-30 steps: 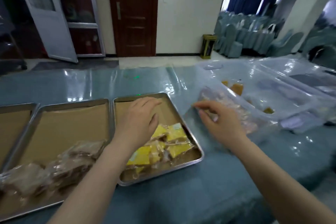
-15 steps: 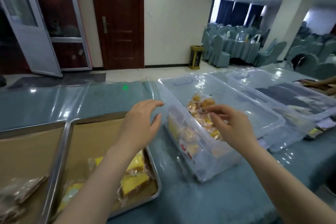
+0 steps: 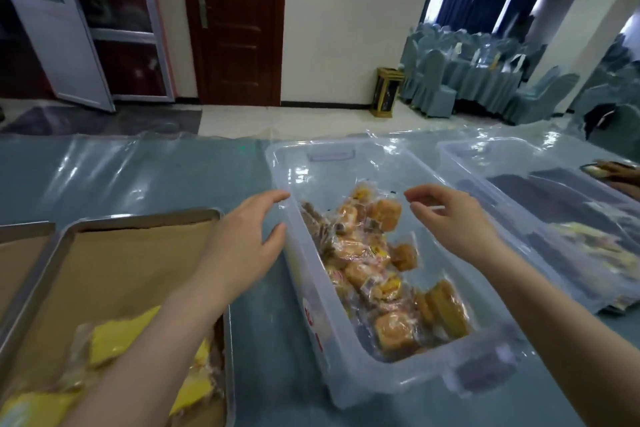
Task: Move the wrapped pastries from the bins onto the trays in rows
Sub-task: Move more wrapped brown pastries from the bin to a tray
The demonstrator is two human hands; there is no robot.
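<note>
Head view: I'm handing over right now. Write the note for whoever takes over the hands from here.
Left hand: open, empty, beside the left wall of the near bin.
Right hand: fingers loosely curled, empty, above that bin.
Orange wrapped pastries lie heaped in the near bin. A second bin stands to its right, contents blurred.
Done: some yellow wrapped pastries lie at the near end of the paper-lined tray, not in tidy rows.
Left: take pastries from the near bin and lay them in rows on the tray's bare far part.
</note>
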